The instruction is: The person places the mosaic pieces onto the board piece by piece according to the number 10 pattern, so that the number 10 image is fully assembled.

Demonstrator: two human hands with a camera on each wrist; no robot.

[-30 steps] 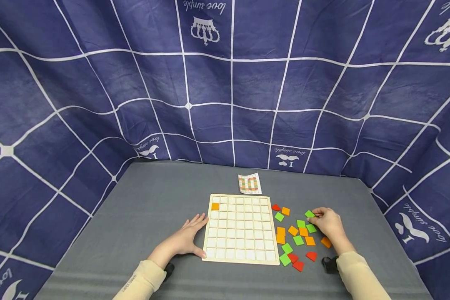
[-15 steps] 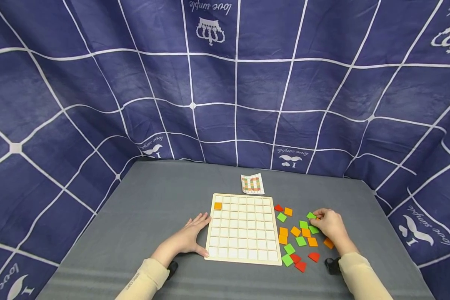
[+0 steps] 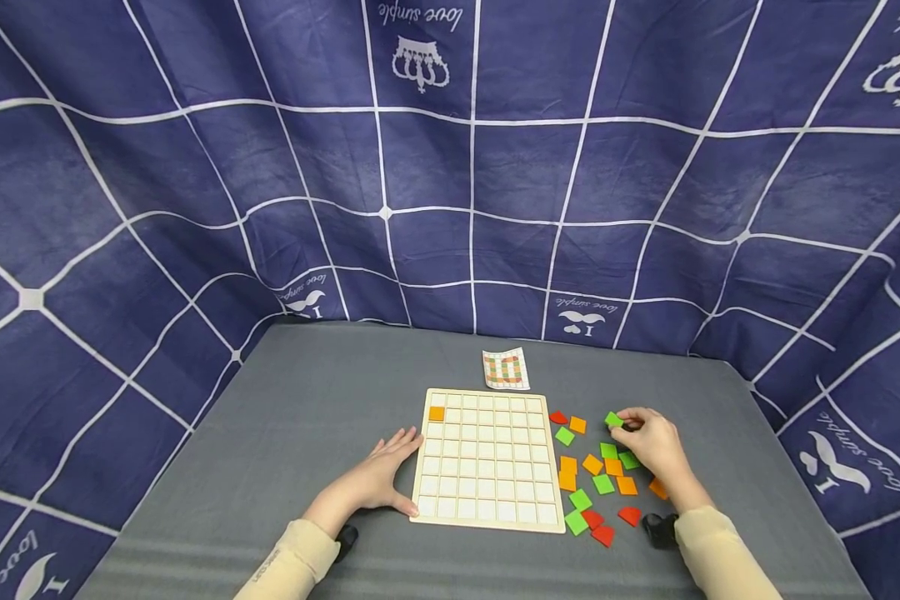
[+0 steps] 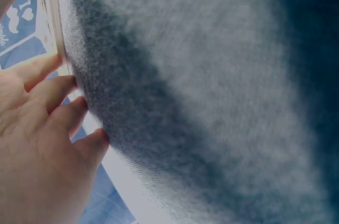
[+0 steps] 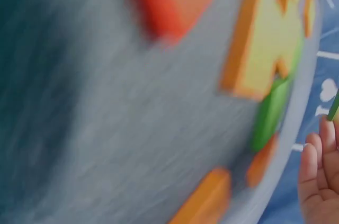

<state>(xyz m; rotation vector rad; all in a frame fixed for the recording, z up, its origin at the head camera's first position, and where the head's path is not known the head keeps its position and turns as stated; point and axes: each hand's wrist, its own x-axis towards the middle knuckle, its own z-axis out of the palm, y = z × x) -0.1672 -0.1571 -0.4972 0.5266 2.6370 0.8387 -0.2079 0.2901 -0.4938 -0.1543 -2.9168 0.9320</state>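
Note:
My left hand [image 3: 375, 479] lies spread at the left side of a pale gridded board [image 3: 487, 527], thumb by its near left corner and fingers along its edge. In the left wrist view the fingertips [image 4: 98, 139] meet the board's side. A single orange tile [image 3: 437, 413] sits in the board's left column, second row from the far edge. To the right of the board, my right hand [image 3: 651, 437] pinches a green square tile [image 3: 613, 420] between thumb and fingers. In the right wrist view only a dark green sliver [image 5: 333, 106] of that tile shows at the fingertips.
Loose orange [image 3: 592, 464], green [image 3: 603, 484] and red [image 3: 602, 535] tiles lie scattered between the board and my right hand. A small printed pattern card [image 3: 506, 369] lies beyond the board. Blue curtain [image 3: 450, 167] hangs behind the grey table [image 3: 330, 375].
My right hand has drawn the green tile away from the others, slightly toward the board and up from the pile. My left hand keeps its place at the board's edge.

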